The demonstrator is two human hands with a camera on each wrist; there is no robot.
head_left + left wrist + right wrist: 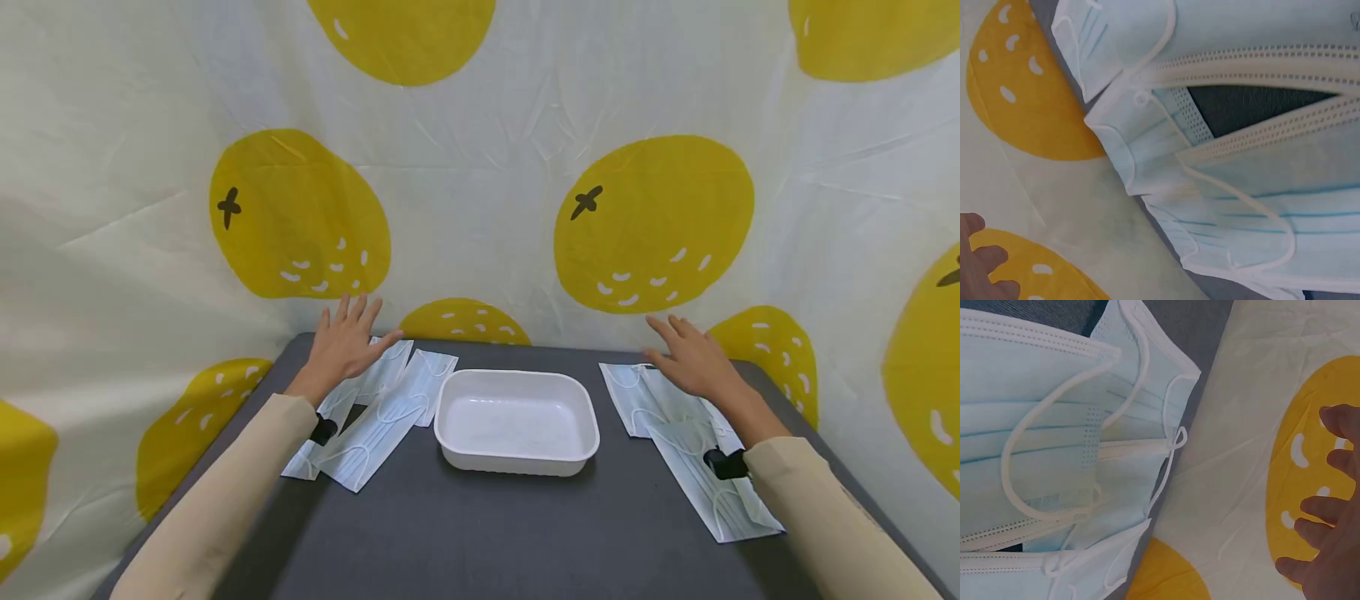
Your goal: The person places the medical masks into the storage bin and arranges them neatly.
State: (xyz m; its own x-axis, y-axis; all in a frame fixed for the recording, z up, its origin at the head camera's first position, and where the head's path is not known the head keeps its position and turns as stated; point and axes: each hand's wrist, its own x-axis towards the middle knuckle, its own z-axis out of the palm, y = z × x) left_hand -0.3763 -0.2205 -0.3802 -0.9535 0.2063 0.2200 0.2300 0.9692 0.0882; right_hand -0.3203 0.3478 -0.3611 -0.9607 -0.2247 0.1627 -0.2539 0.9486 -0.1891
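Note:
My left hand (345, 346) hovers with fingers spread over several light-blue face masks (390, 425) that overlap on the left of the table. On the other side my right hand (692, 358) is held above a second group of face masks (693, 442), its fingers extended and holding nothing. White ear loops show on the masks in both wrist views. Between the two groups stands a white rectangular dish (517, 463) with nothing in it. Only some fingertips (991, 259) appear in the left wrist view, apart from the masks.
A dark grey table (465, 533) carries everything. Behind and beside it hangs a white cloth (480, 208) printed with large yellow fruit, close to the table's far edge. Dark straps (725, 463) sit on both wrists.

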